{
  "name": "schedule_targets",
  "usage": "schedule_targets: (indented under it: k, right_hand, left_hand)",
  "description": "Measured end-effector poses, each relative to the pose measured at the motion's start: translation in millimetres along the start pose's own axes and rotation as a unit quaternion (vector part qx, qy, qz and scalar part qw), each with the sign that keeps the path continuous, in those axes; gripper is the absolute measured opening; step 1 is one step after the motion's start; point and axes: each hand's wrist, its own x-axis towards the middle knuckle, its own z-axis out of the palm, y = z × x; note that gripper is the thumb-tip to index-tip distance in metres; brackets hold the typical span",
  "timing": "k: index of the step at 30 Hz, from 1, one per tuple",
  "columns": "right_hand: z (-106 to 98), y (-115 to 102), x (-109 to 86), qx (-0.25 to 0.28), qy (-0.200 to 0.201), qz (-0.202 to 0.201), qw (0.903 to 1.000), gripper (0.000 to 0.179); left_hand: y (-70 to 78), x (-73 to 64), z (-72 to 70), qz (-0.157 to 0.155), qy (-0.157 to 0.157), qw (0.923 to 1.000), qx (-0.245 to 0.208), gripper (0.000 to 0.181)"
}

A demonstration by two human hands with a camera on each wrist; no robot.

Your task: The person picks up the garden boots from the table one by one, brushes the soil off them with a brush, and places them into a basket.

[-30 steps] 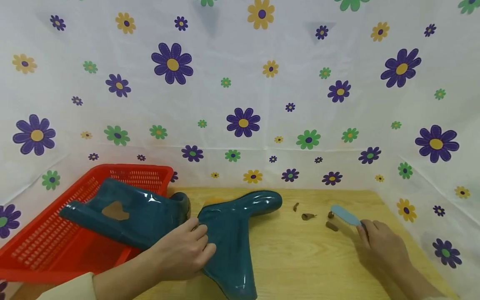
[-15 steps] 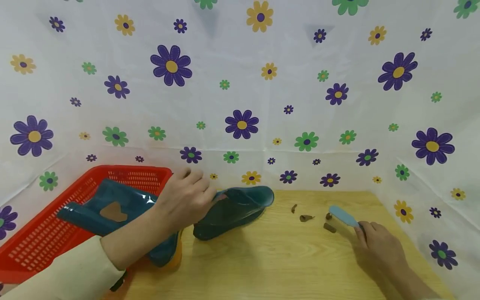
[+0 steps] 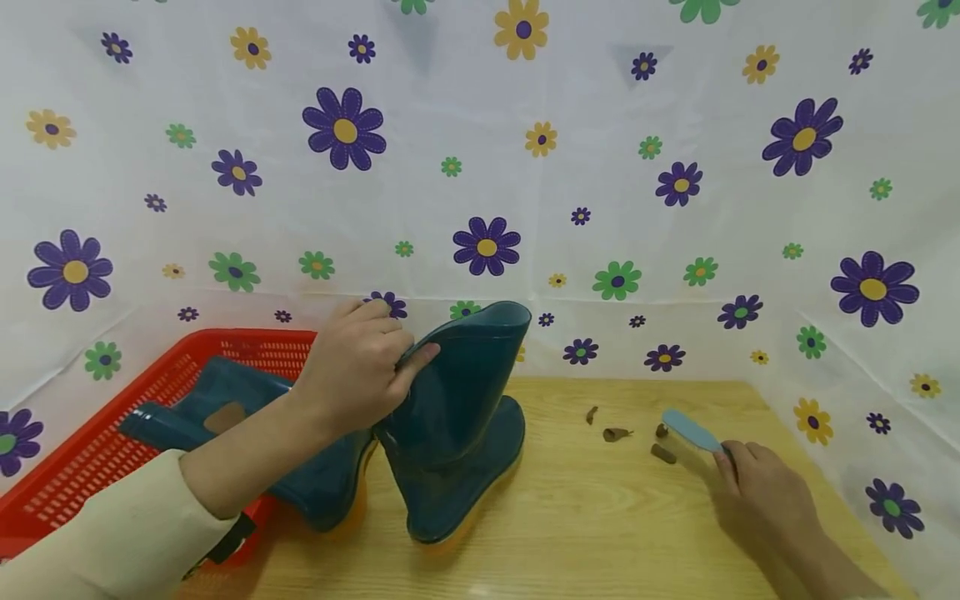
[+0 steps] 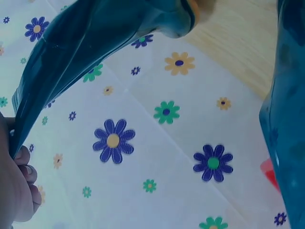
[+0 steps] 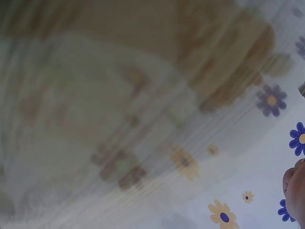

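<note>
My left hand (image 3: 360, 367) grips the top edge of a glossy teal rain boot (image 3: 457, 408), which stands sole down on the table, its shaft leaning toward the back. In the left wrist view the fingers curl round the boot's rim (image 4: 28, 114). A second teal rain boot (image 3: 322, 475) lies partly over the red basket, with a brown patch (image 3: 225, 417) on its shaft, partly hidden by my left arm. On the right, my right hand (image 3: 772, 492) holds a light blue brush (image 3: 692, 430) by its handle, the brush head close over small brown pieces (image 3: 663, 453).
The red plastic basket (image 3: 90, 450) with perforated sides occupies the left. More brown bits (image 3: 617, 434) are scattered on the wooden table (image 3: 600, 517) near the back. A white flower-patterned cloth (image 3: 420, 117) encloses the back and sides. The right wrist view is mostly blurred.
My left hand has lifted and turned the boot from lying on its side to standing on its sole, still gripping its rim. The right hand with the brush has hardly moved.
</note>
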Motion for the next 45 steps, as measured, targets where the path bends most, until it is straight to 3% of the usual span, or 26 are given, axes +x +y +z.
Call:
schedule_targets:
  k: [5, 12, 17, 22, 27, 30, 35, 38, 42, 45]
  right_hand:
    - [-0.3, 0.2, 0.0, -0.002, 0.004, -0.005, 1.0000, 0.021]
    - [0.2, -0.5, -0.4, -0.012, 0.018, -0.017, 0.9996, 0.018]
    - [-2.0, 1.0, -2.7, -0.020, 0.012, -0.012, 0.9997, 0.018]
    - [-2.2, 3.7, -3.7, -0.024, 0.035, -0.018, 0.9989, 0.017]
    - [-2.4, 4.9, -4.3, -0.023, 0.034, -0.015, 0.9991, 0.016]
    - [-2.1, 5.0, -4.1, -0.022, 0.030, -0.012, 0.9992, 0.016]
    - [-1.2, 4.3, -4.0, -0.016, 0.032, -0.015, 0.9992, 0.016]
    - [-1.3, 3.5, -4.9, -0.014, 0.032, -0.017, 0.9993, 0.016]
    - [-0.9, 3.9, -6.9, -0.012, 0.030, -0.015, 0.9994, 0.016]
    - [-0.6, 3.9, -8.0, -0.008, 0.032, -0.015, 0.9993, 0.015]
  left_hand:
    - [-9.3, 9.1, -15.2, 0.001, 0.024, 0.9996, 0.013, 0.036]
    - [-38.5, 19.3, -43.7, -0.014, 0.060, 0.9972, 0.042, 0.045]
    - [-60.1, 20.8, -67.6, -0.030, 0.077, 0.9942, 0.069, 0.046]
    - [-79.0, 18.5, -93.1, -0.058, 0.077, 0.9895, 0.107, 0.048]
    - [-103.7, 12.0, -115.4, -0.095, 0.053, 0.9796, 0.169, 0.057]
    - [-120.3, 6.4, -126.8, -0.135, 0.014, 0.9698, 0.203, 0.059]
    - [-150.8, -3.2, -139.8, -0.194, -0.027, 0.9564, 0.217, 0.063]
    - [-171.8, -10.0, -140.1, -0.202, -0.003, 0.9569, 0.208, 0.070]
    - [-204.2, -24.3, -134.9, -0.190, 0.048, 0.9598, 0.201, 0.077]
    - [-229.6, -37.4, -134.7, -0.235, 0.033, 0.9546, 0.181, 0.074]
